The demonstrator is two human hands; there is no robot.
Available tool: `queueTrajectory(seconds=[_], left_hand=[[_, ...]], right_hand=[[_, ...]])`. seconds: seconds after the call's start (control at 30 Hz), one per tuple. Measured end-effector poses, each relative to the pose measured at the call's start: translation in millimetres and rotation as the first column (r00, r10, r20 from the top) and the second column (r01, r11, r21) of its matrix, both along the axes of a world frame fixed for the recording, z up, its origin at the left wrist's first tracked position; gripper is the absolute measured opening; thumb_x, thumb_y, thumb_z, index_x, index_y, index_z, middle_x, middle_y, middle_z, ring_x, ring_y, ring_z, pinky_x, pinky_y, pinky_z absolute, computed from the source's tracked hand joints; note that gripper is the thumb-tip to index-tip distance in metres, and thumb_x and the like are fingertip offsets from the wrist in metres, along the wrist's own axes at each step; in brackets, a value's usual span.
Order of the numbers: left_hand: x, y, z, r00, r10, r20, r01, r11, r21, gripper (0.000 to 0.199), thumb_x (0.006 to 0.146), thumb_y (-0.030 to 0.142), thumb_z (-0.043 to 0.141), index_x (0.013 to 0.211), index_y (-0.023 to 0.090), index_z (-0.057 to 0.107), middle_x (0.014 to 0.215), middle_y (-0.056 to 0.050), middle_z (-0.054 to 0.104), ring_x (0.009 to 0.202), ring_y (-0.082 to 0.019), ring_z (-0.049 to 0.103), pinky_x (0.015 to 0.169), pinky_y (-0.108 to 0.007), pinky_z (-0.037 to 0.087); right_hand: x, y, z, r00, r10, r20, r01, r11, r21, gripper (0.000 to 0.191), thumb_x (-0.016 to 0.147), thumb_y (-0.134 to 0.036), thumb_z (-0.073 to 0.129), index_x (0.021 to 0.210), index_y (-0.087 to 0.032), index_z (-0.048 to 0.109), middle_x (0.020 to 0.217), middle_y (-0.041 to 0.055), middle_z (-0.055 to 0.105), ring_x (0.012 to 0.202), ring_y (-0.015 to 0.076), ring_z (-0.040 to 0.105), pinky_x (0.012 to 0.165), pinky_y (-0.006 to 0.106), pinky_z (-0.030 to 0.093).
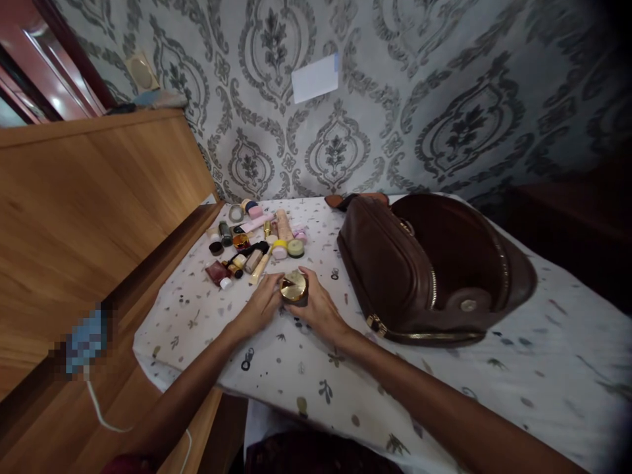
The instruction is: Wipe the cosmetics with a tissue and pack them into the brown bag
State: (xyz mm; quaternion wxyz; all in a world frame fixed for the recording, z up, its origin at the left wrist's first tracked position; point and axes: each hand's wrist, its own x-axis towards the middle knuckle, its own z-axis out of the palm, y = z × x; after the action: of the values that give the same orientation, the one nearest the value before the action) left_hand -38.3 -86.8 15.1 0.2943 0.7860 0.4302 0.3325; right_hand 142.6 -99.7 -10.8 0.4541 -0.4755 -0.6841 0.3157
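Observation:
Both hands hold a small round jar with a shiny gold lid (294, 286) above the patterned white tablecloth. My left hand (261, 306) closes on it from the left, and my right hand (317, 306) grips it from the right with the thumb near the lid. The jar's lower body is mostly hidden by my fingers. Just beyond it lie several cosmetics: a cream-coloured tube (261, 268), a pale green round jar (296, 248), a dark red bottle with a white cap (216, 272) and a peach tube (284, 225).
A large brown leather bag (390, 263) lies on the right of the table with its zip undone. A wooden cabinet (108, 178) borders the left side. Behind the table rises a patterned wall (336, 151) with a white paper (316, 79) on it. A white cable (101, 411) hangs at the lower left.

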Motion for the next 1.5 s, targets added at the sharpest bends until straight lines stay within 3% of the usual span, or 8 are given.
queueTrajectory(seconds=[0.1, 0.3, 0.57, 0.7, 0.87, 1.23, 1.4, 1.5], left_hand=[[0.8, -3.9, 1.3, 0.999, -0.039, -0.027, 0.041, 0.997, 0.063, 0.033, 0.095, 0.028, 0.046, 0.124, 0.019, 0.058, 0.122, -0.012, 0.064, 0.115, -0.025, 0.057, 0.103, -0.040, 0.043], [-2.1, 7.4, 0.1, 0.979, 0.164, 0.125, -0.167, 0.986, 0.015, 0.024, 0.088, 0.030, 0.054, 0.105, 0.017, 0.065, 0.106, -0.008, 0.071, 0.104, -0.024, 0.063, 0.094, -0.035, 0.048], [-3.9, 7.0, 11.0, 0.968, 0.157, 0.196, -0.131, 0.981, -0.141, 0.028, 0.081, 0.035, 0.058, 0.098, 0.015, 0.068, 0.097, -0.006, 0.072, 0.091, -0.022, 0.064, 0.085, -0.031, 0.049], [-2.0, 7.4, 22.6, 0.977, 0.119, 0.176, -0.101, 0.989, -0.109, 0.029, 0.083, 0.039, 0.057, 0.095, 0.016, 0.069, 0.096, -0.006, 0.072, 0.088, -0.022, 0.064, 0.081, -0.030, 0.048], [2.6, 7.9, 36.4, 0.996, 0.026, 0.087, -0.024, 1.000, -0.016, 0.026, 0.088, 0.035, 0.053, 0.094, 0.018, 0.071, 0.093, -0.005, 0.071, 0.089, -0.021, 0.063, 0.086, -0.031, 0.047], [12.8, -6.2, 59.6, 0.991, -0.112, -0.071, 0.120, 0.984, 0.127, 0.022, 0.091, 0.028, 0.048, 0.095, 0.016, 0.066, 0.096, -0.008, 0.067, 0.092, -0.021, 0.061, 0.083, -0.032, 0.045], [17.0, -1.8, 57.1, 0.997, -0.078, -0.027, 0.080, 0.993, 0.089, 0.020, 0.089, 0.034, 0.056, 0.078, 0.018, 0.060, 0.083, -0.004, 0.063, 0.082, -0.018, 0.058, 0.078, -0.029, 0.044], [15.7, 5.5, 48.6, 0.998, -0.024, 0.063, 0.028, 0.998, -0.054, 0.019, 0.084, 0.035, 0.060, 0.074, 0.018, 0.056, 0.074, 0.000, 0.057, 0.069, -0.014, 0.053, 0.066, -0.025, 0.042]], right_hand=[[0.3, -0.8, 0.6, 1.000, 0.013, 0.007, -0.013, 1.000, -0.002, 0.069, 0.069, -0.022, 0.074, 0.129, -0.019, 0.040, 0.119, 0.0112, 0.061, 0.110, 0.0267, 0.060, 0.096, 0.042, 0.047], [0.7, 1.3, 1.3, 0.999, 0.037, -0.010, -0.036, 0.991, 0.130, 0.052, 0.068, -0.019, 0.074, 0.115, -0.021, 0.052, 0.114, 0.0081, 0.061, 0.109, 0.0257, 0.059, 0.095, 0.041, 0.048], [0.9, -1.4, 0.0, 0.992, 0.116, 0.048, -0.123, 0.972, 0.201, 0.060, 0.077, -0.017, 0.067, 0.133, -0.019, 0.047, 0.128, 0.0128, 0.058, 0.119, 0.0264, 0.056, 0.101, 0.042, 0.046], [-0.5, -6.3, 5.8, 0.990, 0.095, 0.108, -0.114, 0.977, 0.183, 0.056, 0.079, -0.019, 0.065, 0.133, -0.019, 0.048, 0.129, 0.0134, 0.059, 0.119, 0.0277, 0.056, 0.101, 0.044, 0.046], [-2.4, -11.8, 11.1, 0.986, 0.077, 0.149, -0.091, 0.992, 0.091, 0.039, 0.079, -0.022, 0.066, 0.115, -0.021, 0.052, 0.107, 0.0086, 0.064, 0.100, 0.0257, 0.062, 0.085, 0.039, 0.051], [-3.5, -11.5, 12.1, 0.986, 0.075, 0.150, -0.102, 0.978, 0.183, 0.027, 0.078, -0.016, 0.065, 0.098, -0.021, 0.048, 0.102, 0.0068, 0.056, 0.095, 0.0235, 0.059, 0.081, 0.035, 0.050], [-4.7, -11.1, 10.7, 0.985, 0.105, 0.136, -0.135, 0.964, 0.230, 0.034, 0.077, -0.013, 0.065, 0.106, -0.021, 0.049, 0.108, 0.0082, 0.057, 0.103, 0.0256, 0.058, 0.088, 0.039, 0.050], [-5.6, -11.0, 11.0, 0.981, 0.115, 0.153, -0.148, 0.963, 0.225, 0.036, 0.076, -0.012, 0.066, 0.107, -0.021, 0.050, 0.107, 0.0081, 0.058, 0.102, 0.0255, 0.059, 0.088, 0.039, 0.051]])
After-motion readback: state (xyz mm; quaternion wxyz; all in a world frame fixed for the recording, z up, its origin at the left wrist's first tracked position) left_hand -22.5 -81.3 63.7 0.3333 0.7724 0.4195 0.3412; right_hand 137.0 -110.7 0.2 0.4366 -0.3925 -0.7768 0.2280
